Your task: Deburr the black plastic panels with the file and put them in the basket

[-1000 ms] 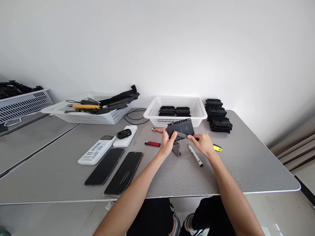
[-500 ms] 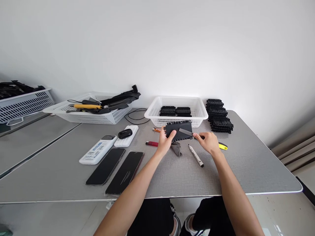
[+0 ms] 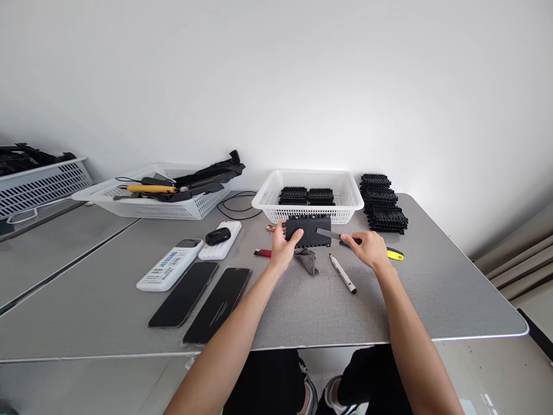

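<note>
My left hand [image 3: 283,245] grips a black rectangular plastic part [image 3: 307,231] at its left end, thumb across its face. The part has toothed long edges and hangs over the table, flat face towards me. In my right hand [image 3: 367,248] is a flat grey metal file [image 3: 330,233] with a dark handle. Its tip lies over the right half of the part's face; whether it touches I cannot tell. Beneath the part lies a crumpled grey cloth [image 3: 306,262]. A white marker [image 3: 343,274] rests nearer me, and a yellow-ended tool [image 3: 395,254] lies partly hidden behind my right hand.
Behind, a white basket [image 3: 265,199] holds similar black parts, with stacks of black parts [image 3: 386,219] to its right. Two phones [image 3: 218,305], white power banks [image 3: 170,265], a black mouse-like object [image 3: 218,236] and a red lighter [image 3: 262,252] lie left. Another basket [image 3: 203,204] holds tools.
The black part has levelled out and moved slightly left. My right hand has shifted right with the file, whose tip has moved from near my left thumb to the part's right half.
</note>
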Tool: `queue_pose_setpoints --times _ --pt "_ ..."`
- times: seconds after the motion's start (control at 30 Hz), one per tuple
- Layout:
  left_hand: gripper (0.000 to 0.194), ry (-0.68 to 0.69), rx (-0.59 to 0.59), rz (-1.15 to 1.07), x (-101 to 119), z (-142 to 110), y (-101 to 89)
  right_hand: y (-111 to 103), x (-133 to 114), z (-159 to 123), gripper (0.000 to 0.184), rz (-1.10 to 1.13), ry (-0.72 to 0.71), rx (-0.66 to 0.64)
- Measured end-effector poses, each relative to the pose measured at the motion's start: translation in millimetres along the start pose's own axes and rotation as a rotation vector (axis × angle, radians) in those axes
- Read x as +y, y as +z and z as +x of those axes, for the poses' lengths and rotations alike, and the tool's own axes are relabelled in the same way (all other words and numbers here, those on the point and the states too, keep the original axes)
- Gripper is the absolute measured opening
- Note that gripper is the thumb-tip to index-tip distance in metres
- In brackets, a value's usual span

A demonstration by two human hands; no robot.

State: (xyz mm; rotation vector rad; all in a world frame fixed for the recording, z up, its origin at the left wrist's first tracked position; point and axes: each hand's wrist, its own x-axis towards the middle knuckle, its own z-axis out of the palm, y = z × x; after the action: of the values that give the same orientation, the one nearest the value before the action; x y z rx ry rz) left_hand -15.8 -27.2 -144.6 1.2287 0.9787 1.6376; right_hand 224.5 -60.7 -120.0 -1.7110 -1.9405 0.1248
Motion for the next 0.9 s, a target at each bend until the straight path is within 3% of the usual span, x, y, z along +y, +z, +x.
queue_pose_setpoints --times 0.6,0.73,0.9 --pt "0.048 0.04 -0.017 0.057 0.2 0.7 -3.1 -0.5 3.2 0.1 0.071 0.003 -0.028 -0.022" --pt "0.047 0.052 0.005 0.055 -0.3 2.0 -4.1 -2.1 4.8 0.8 0.07 0.069 -0.02 0.019" --pt "0.048 0.023 -0.057 0.039 0.3 -6.1 5.2 2.3 -13.1 -1.2 0.06 0.266 -0.005 0.124"
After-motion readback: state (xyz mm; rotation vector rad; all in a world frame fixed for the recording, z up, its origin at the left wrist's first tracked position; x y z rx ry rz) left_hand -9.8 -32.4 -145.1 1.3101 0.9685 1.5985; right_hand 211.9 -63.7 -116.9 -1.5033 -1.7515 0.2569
